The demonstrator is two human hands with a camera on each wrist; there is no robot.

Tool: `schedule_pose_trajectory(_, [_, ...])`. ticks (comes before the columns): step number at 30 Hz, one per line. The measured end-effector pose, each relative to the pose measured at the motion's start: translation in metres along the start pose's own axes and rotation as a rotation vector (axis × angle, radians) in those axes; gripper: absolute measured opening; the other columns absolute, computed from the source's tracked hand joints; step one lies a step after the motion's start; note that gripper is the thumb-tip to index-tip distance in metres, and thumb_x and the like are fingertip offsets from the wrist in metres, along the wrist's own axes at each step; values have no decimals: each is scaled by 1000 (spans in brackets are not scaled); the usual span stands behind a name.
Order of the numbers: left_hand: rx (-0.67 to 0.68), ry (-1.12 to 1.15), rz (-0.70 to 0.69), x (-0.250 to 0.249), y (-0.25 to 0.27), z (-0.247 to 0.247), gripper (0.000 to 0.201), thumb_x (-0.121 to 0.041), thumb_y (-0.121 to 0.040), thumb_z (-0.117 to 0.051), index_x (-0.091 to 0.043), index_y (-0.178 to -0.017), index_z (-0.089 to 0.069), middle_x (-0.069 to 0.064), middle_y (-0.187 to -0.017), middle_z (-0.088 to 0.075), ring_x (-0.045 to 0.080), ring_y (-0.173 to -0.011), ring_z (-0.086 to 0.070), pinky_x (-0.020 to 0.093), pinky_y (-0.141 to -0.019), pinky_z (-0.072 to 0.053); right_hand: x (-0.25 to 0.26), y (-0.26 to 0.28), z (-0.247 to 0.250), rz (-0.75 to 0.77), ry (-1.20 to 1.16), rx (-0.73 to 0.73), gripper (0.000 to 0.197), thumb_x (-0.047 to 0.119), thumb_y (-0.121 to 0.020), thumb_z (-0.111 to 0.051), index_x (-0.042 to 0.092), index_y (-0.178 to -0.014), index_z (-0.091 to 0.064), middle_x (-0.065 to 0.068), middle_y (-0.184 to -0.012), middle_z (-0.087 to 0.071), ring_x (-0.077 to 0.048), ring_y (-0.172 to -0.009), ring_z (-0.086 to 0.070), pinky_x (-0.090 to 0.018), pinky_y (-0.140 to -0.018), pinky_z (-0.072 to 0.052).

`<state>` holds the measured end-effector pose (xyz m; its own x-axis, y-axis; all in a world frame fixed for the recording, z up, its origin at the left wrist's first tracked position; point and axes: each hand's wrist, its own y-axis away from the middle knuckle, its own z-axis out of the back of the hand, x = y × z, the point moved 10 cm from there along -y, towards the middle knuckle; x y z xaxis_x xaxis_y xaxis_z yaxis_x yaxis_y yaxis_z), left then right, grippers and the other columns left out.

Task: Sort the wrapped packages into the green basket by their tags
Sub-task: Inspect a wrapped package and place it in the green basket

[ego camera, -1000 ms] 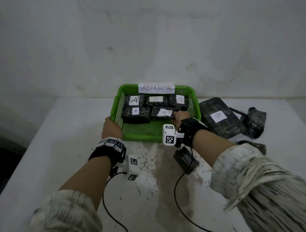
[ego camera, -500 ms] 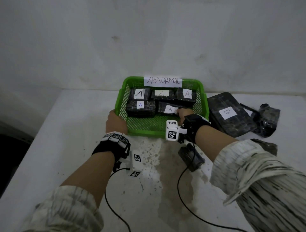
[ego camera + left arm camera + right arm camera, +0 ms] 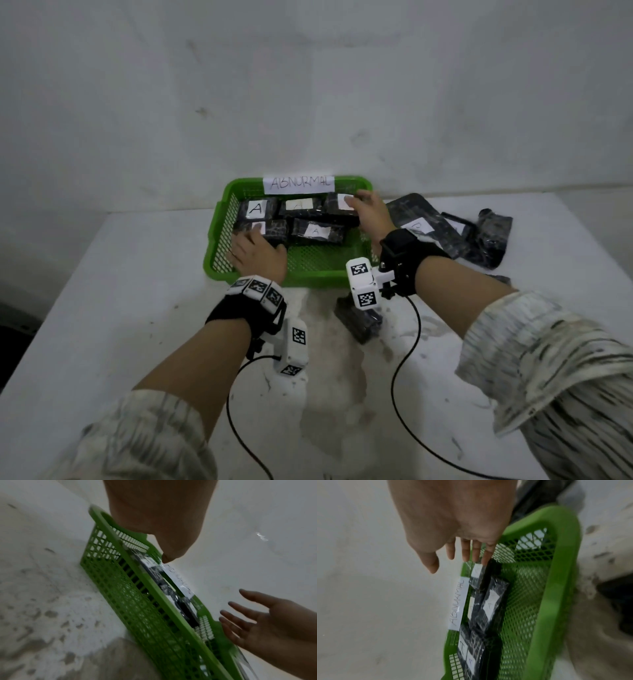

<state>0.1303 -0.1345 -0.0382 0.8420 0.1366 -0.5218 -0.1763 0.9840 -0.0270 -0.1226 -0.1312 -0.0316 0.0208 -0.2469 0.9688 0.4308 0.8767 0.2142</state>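
Pale streaked sleeves (image 3: 555, 370), black wrist straps (image 3: 407, 260), white marker-coded camera blocks (image 3: 362, 284), trailing black cables (image 3: 404, 404)

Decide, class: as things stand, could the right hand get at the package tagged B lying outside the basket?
Probably yes. The right hand is open over the green basket, holding nothing, and the B package lies uncovered on the table just beside that wrist, nothing between them.

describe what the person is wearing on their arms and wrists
Both forearms are bare below pushed-up pale sleeves streaked with dark flecks. Each wrist has a black strap carrying white blocks printed with black-and-white square codes. A thin black cable trails from each wrist unit across the table.
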Motion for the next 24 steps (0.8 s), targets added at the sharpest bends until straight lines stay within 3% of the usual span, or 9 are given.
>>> schedule_pose_trajectory(2, [58, -24, -72, -24, 17, -15, 59, -31, -91, -54, -14, -142, -30, 19, -149, -23, 32, -143, -12, 49, -115, -2, 8, 8, 22, 66, 18, -16, 46, 23, -92, -60, 7, -133, -45, -12, -125, -51, -23, -112, -51, -36, -96, -43])
schedule_pose_trajectory(6, [194, -39, -209, -54, 52, -49, 53, -35, -94, -49, -19, -142, -31, 15, -151, -23, 29, -145, -6, 52, -115, 4, -3, 28, 64, 134, 171, -104, 45, 26, -86, -68, 8, -125, -54, -15, -120, -57, -29, -113, -54, -44, -101, -43])
schedule_pose_trajectory(10, [275, -98, -294, -63, 79, -75, 51, -38, -96, -44, -24, -143, -32, 11, -153, -23, 28, -146, -1, 53, -114, 6, -33, 45, 97, 139, 564, -181, 45, 33, -84, -67, 18, -124, -55, -14, -126, -50, -33, -121, -42, -38, -104, -31])
schedule_pose_trajectory(13, [289, -157, -353, -66, 91, -82, 51, -42, -97, -38, -30, -146, -28, 6, -156, -18, 29, -146, 5, 55, -113, 9, -46, 62, 126, 126, 817, -349, 49, 31, -86, -63, 18, -131, -48, -15, -135, -39, -33, -126, -33, -41, -102, -28])
schedule_pose_trajectory(17, [328, -253, -422, -71, 104, -92, 53, -47, -99, -28, -36, -148, -16, 4, -159, -6, 33, -145, 13, 55, -111, 12, -64, 81, 169, 7, 911, -571, 51, 28, -89, -57, 12, -135, -40, -20, -141, -33, -37, -129, -31, -45, -104, -26])
schedule_pose_trajectory(21, [353, -273, -444, -74, 111, -98, 54, -48, -98, -27, -37, -149, -11, 5, -159, -5, 35, -144, 14, 55, -111, 12, -96, 79, 193, -147, 990, -504, 52, 32, -94, -51, 14, -141, -38, -20, -152, -20, -41, -138, -19, -51, -110, -18])
schedule_pose_trajectory(24, [374, -274, -438, -76, 113, -98, 54, -47, -98, -28, -37, -149, -11, 5, -159, -5, 35, -144, 15, 55, -112, 12, -124, 71, 200, -290, 1188, -250, 57, 34, -97, -44, 24, -149, -24, -14, -160, 0, -45, -143, -1, -57, -111, -18])
